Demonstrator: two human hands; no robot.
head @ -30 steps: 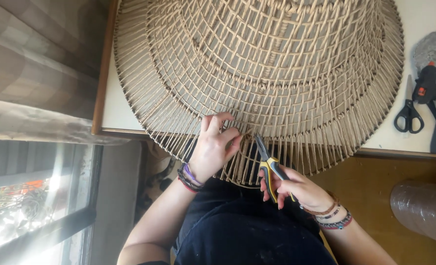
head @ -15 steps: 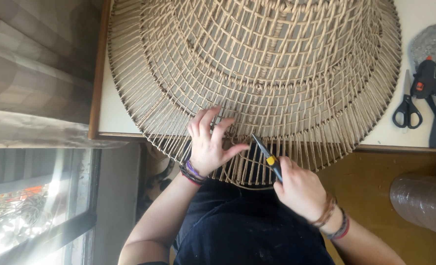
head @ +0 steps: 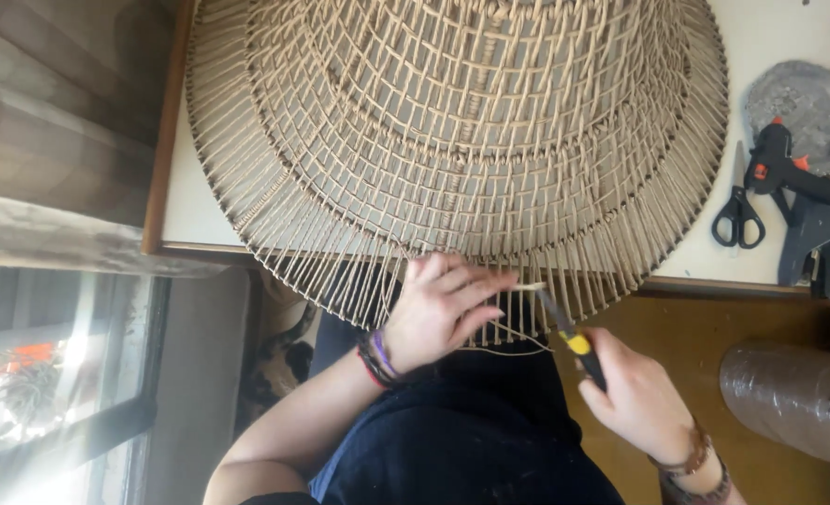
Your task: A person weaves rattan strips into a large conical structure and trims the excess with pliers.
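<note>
A large woven wicker shade (head: 461,140) lies on the white table (head: 761,56), its rim of loose spokes hanging over the near edge. My left hand (head: 443,309) rests on those spokes with fingers spread, pinching a pale strand (head: 527,287) near the rim. My right hand (head: 635,397) grips a pair of pliers with yellow and black handles (head: 574,341), its tip pointing up at that strand. Bracelets sit on both wrists.
Black scissors (head: 737,215) and a black glue gun (head: 803,201) lie at the table's right side beside a grey round pad (head: 793,93). A plastic-wrapped roll (head: 798,402) lies on the brown floor at right. A window (head: 50,374) is at left.
My left hand has slid right along the rim and now pinches a strand. The right hand has dropped lower and right, with the pliers' tip still at the spokes.
</note>
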